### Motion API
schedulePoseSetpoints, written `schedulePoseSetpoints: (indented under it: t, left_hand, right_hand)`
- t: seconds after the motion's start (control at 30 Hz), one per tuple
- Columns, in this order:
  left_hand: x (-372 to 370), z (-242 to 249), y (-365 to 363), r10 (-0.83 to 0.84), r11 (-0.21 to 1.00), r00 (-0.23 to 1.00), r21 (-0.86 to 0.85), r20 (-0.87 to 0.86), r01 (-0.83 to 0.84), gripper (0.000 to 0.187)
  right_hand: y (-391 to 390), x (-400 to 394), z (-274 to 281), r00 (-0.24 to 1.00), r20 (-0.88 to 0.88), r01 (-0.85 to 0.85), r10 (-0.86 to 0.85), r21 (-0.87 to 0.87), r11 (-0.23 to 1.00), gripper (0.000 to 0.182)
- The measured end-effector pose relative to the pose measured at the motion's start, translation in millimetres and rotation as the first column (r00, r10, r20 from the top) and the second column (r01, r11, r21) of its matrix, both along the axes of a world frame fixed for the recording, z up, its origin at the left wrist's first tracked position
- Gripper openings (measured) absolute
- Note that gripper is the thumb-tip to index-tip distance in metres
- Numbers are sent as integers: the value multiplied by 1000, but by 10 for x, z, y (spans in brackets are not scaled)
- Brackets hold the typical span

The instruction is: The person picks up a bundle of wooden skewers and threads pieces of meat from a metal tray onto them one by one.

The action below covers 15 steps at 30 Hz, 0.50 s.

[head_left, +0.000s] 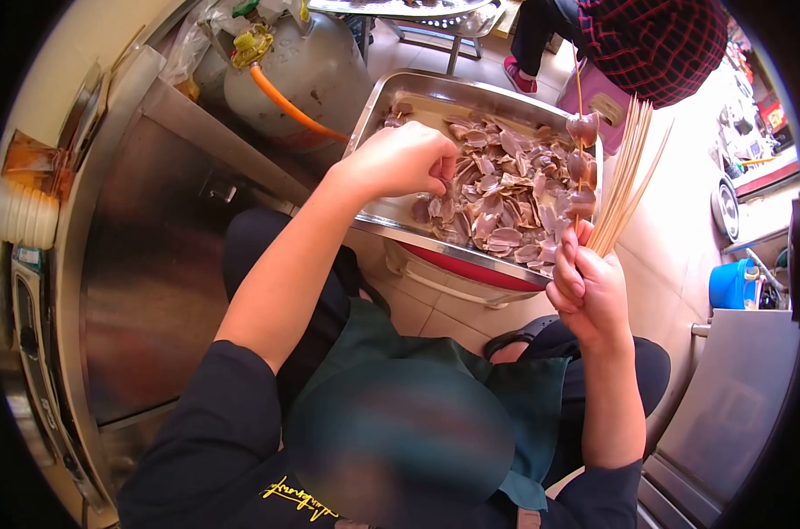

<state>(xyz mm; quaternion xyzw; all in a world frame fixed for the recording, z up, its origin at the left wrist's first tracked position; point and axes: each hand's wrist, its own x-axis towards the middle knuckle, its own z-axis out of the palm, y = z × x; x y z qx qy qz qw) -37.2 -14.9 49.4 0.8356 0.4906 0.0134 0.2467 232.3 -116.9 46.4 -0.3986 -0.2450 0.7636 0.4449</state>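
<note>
A metal tray (378,218) holds a heap of brownish-purple meat pieces (506,176). Over the tray's left part is my left hand (411,160), its fingers curled together at the edge of the heap; what they hold, if anything, is too hidden to tell. At the tray's right front corner my right hand (585,286) is closed around a fanned bundle of thin wooden skewers (625,176). The same hand holds upright one skewer threaded with several meat pieces (582,167), to the left of the bundle.
A gas cylinder (299,79) with an orange hose (281,99) stands behind left. A red container (471,267) is under the tray. Another person in a checked garment (656,44) is at the back right. A blue bucket (732,284) and a steel cabinet (726,388) are at right.
</note>
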Motion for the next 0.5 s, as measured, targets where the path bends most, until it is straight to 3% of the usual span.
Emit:
schedulePoseSetpoints:
  t: [0.13,0.2,0.23,0.27,0.33,0.37,0.5]
  left_hand:
    - [-100,-62,84,-19,999,987,-32,162,25,18]
    - [-125,-46,109,-45,998,941,52,334,29,19]
    - [-120,-63,124,83,995,898,-81,432,-53,19]
    - [-106,-73,140,84,995,897,-77,433,-55,19]
    - [-77,-70,168,304,941,593,-333,746,-63,20]
    - [-70,-42,165,325,931,540,-364,776,-37,21]
    - [-110,-95,232,326,923,513,-384,794,9,22]
  right_hand:
    - [3,-15,-24,1000,1,8,-8,-21,1000,11]
    - [-14,-43,-35,1000,6,2,-2,-24,1000,11]
    - [-24,-65,-38,1000,11,-6,6,-27,1000,10]
    - [-45,-96,-42,1000,12,-8,9,-23,1000,10]
    - [-115,-171,-44,996,36,-79,82,-56,995,10]
    - [-143,-202,-37,994,25,-100,102,-84,991,11]
    - [-156,-208,-44,995,30,-92,94,-72,993,11]
